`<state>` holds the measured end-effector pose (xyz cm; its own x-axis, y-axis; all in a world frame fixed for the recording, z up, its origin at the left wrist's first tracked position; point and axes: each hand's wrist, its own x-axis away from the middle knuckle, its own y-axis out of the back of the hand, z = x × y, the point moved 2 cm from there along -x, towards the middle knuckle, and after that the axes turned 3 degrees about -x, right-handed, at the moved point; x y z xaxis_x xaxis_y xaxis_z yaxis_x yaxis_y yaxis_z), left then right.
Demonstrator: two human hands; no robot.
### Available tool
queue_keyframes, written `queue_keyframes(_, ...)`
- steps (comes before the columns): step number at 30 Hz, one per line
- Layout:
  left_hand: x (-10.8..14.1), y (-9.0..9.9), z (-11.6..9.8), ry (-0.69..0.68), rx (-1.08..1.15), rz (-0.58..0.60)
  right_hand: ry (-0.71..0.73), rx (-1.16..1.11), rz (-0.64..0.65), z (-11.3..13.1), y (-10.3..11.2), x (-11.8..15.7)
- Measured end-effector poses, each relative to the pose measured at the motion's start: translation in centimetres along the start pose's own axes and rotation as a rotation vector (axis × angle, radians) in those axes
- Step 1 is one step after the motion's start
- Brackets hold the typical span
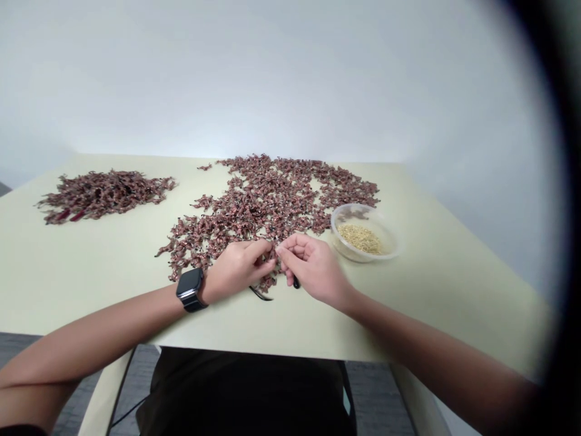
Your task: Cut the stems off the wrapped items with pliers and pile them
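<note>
My left hand (242, 266), with a black watch (190, 289) on its wrist, is closed in a pinch at the near edge of a spread of small reddish-brown twisted pieces (254, 209). One such piece seems to be at its fingertips. Meeting it from the other side, my right hand (315, 269) is closed too, thumb against forefinger; what it pinches is too small to make out. A black rounded end (296, 282) shows beneath the right hand, the rest of it hidden. Below the left fingers lies a thin black curved thing (261, 295).
A clear round plastic bowl (390, 255) holding fine golden bits (361, 238) stands right of my right hand. Another heap of reddish-brown pieces (109, 192) lies at the left, with two dark red strips (78, 215) at its front. The pale table (218, 330) meets a white wall behind.
</note>
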<state>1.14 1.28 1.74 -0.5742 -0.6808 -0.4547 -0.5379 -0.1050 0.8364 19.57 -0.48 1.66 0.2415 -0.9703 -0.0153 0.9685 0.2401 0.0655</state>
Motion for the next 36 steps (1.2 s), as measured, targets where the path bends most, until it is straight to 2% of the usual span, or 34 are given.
queue_keyframes(5, -0.2, 0.6, -0.6, 0.169, 0.256, 0.051, 0.159, 0.203, -0.034, -0.1, 0.5, 0.2)
queue_keyframes(12, -0.5, 1.0, -0.9, 0.175, 0.425, 0.06, 0.215, 0.263, 0.024, 0.6, 1.3, 0.0)
queue_keyframes(17, -0.5, 0.9, -1.1, 0.179, 0.416, 0.056, 0.313, 0.381, 0.008, 1.1, 1.4, 0.1)
queue_keyframes(24, -0.4, 0.9, -1.2, 0.174, 0.345, 0.034, 0.136, 0.219, 0.051, 0.8, 1.4, -0.2)
queue_keyframes(28, -0.4, 0.9, -1.1, 0.176, 0.328, 0.058, 0.098, 0.171, 0.08, 0.6, 1.4, -0.2)
queue_keyframes(36, -0.4, 0.7, -1.0, 0.169, 0.243, 0.087, 0.236, 0.387, 0.02, 1.0, 1.4, 0.1)
